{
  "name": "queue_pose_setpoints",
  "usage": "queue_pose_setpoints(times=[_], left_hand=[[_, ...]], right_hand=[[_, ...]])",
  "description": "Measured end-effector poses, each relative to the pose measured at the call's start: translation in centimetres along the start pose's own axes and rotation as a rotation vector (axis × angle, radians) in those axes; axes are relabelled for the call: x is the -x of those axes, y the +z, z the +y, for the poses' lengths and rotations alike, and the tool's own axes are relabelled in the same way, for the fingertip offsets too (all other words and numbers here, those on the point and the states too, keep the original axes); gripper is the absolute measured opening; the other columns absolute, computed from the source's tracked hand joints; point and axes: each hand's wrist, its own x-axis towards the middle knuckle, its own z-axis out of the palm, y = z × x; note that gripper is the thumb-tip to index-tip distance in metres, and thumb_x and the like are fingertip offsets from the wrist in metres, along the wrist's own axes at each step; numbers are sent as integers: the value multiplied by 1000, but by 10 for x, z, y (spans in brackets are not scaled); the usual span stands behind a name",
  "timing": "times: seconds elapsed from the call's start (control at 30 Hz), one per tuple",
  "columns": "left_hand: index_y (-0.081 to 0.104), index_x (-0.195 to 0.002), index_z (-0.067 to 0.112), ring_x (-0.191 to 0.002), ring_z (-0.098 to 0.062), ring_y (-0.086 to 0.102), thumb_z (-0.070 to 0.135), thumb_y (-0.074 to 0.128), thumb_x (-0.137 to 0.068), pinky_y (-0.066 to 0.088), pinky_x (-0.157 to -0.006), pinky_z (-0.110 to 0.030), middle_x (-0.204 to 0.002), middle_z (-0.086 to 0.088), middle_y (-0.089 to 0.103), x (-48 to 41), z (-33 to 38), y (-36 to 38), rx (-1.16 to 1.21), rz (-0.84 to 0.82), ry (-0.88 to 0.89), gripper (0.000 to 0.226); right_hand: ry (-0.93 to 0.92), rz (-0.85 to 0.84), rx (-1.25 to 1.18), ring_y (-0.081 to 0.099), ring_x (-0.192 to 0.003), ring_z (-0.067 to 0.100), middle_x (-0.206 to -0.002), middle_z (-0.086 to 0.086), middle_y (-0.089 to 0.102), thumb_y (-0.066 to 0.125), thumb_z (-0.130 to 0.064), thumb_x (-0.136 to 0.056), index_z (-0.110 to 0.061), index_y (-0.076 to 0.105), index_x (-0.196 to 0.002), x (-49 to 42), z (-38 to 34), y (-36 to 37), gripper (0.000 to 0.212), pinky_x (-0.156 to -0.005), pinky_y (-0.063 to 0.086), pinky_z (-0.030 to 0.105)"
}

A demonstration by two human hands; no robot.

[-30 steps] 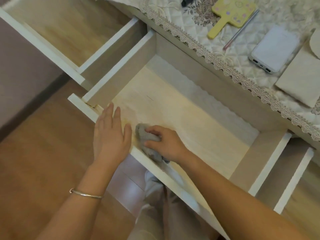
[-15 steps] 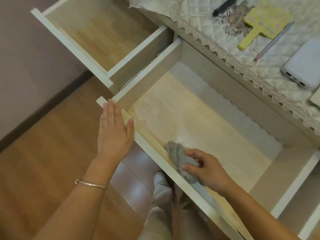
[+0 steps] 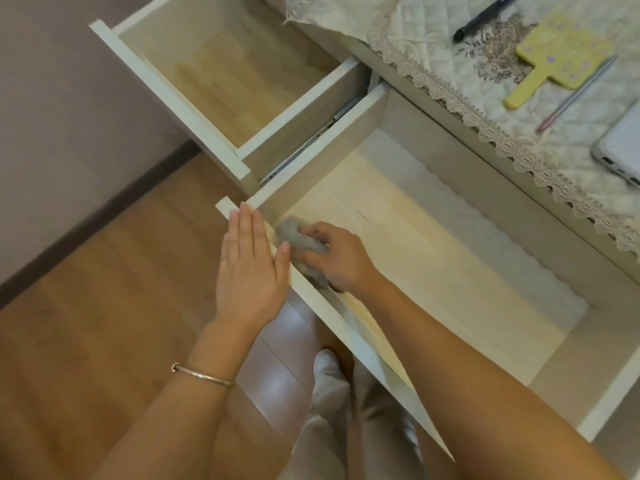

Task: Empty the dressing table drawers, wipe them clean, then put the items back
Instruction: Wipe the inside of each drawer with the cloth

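Observation:
The wide middle drawer (image 3: 433,258) stands pulled out with a bare pale wood bottom. My right hand (image 3: 341,259) grips a crumpled grey cloth (image 3: 294,237) inside it, pressed into the near left corner against the front panel. My left hand (image 3: 251,268) lies flat, fingers straight, against the outside of that front panel near its left end. The left drawer (image 3: 221,81) is also pulled out and holds nothing.
On the lace-edged quilted cover (image 3: 450,84) of the table top lie a yellow hand mirror (image 3: 554,60), a dark pen (image 3: 485,15), a thin pink pen (image 3: 575,95) and a white power bank (image 3: 620,150). Wooden floor and my legs are below the drawer front.
My right hand slid the cloth along the inside of the front panel, first to the right, then back left into the corner. The left hand stayed on the panel. The view shifted left.

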Motion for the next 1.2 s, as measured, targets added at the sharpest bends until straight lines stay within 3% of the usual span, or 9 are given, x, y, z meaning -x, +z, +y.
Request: queue_pose_setpoints(times=[0.1, 0.2, 0.3, 0.37, 0.53, 0.63, 0.77, 0.93, 1.2], left_hand=[[-4, -145, 5, -140, -17, -17, 40, 13, -98, -9, -113, -30, -154, -9, -12, 0, 5, -2, -22, -7, -27, 61], [-2, -144, 0, -141, -22, -14, 33, 17, -98, -8, -113, -32, -154, -14, -11, 1, 16, -3, -42, -13, -64, 60], [-2, -143, -1, -141, -23, -14, 38, 18, -98, -9, -113, -32, -153, -16, -9, 8, 25, -2, -63, -57, -44, 64], [-1, -144, -2, -141, -24, -14, 44, 20, -96, -8, -113, -33, -153, -17, -8, 15, 28, 3, -84, -65, -16, 69], [1, -144, -1, -141, -25, -13, 43, 22, -96, -6, -114, -35, -154, -17, -5, 18, 29, 6, -100, -59, -26, 68], [2, -144, -2, -141, -26, -12, 37, 23, -97, -6, -114, -36, -154, -18, -4, 18, 31, 8, -121, -44, -30, 64], [1, -144, -1, -141, -25, -14, 35, 22, -98, -8, -113, -34, -154, -17, -6, 18, 33, 5, -152, -77, -46, 62], [2, -144, -1, -141, -25, -12, 36, 21, -97, -6, -114, -36, -154, -16, -5, 19, 34, 3, -165, -80, -45, 62], [11, -146, 9, -142, -27, 1, 50, 21, -93, -2, -113, -37, -155, -11, 6, 6, 32, -14, -221, -101, 39, 67]], right_hand=[[92, -46, -14, 57, -83, 8, -95, -11, 61, 67, -22, -80, -28, 60, -105, 56, 44, -23, 27, -57, 37, 6], [226, -62, 13, 56, -75, 3, -94, -16, 59, 69, -24, -79, -35, 55, -99, 120, 87, -50, 26, -54, 38, 7], [319, -125, 102, 55, -79, 2, -95, -12, 60, 71, -25, -79, -32, 56, -94, 159, 113, -72, 22, -65, 43, 15], [362, -164, 111, 57, -78, 13, -93, -7, 60, 70, -24, -79, -29, 56, -91, 172, 120, -81, 19, -67, 46, 23], [204, -90, 94, 54, -83, 4, -99, -8, 58, 67, -18, -82, -28, 57, -100, 156, 100, -65, 23, -66, 39, 4], [129, -107, 101, 54, -90, 14, -106, -3, 59, 66, -21, -83, -21, 57, -109, 135, 86, -56, 28, -72, 38, 14], [166, -203, 164, 49, -76, 9, -95, -4, 55, 64, -16, -83, -36, 45, -86, 163, 109, -77, 28, -63, 37, 7], [308, -285, 316, 50, -82, 11, -96, -5, 55, 65, -18, -80, -35, 34, -74, 205, 137, -99, 36, -63, 38, 12], [220, -168, 110, 51, -64, -8, -76, -17, 56, 64, -9, -77, -36, 50, -76, 171, 103, -80, 31, -61, 37, 7]])
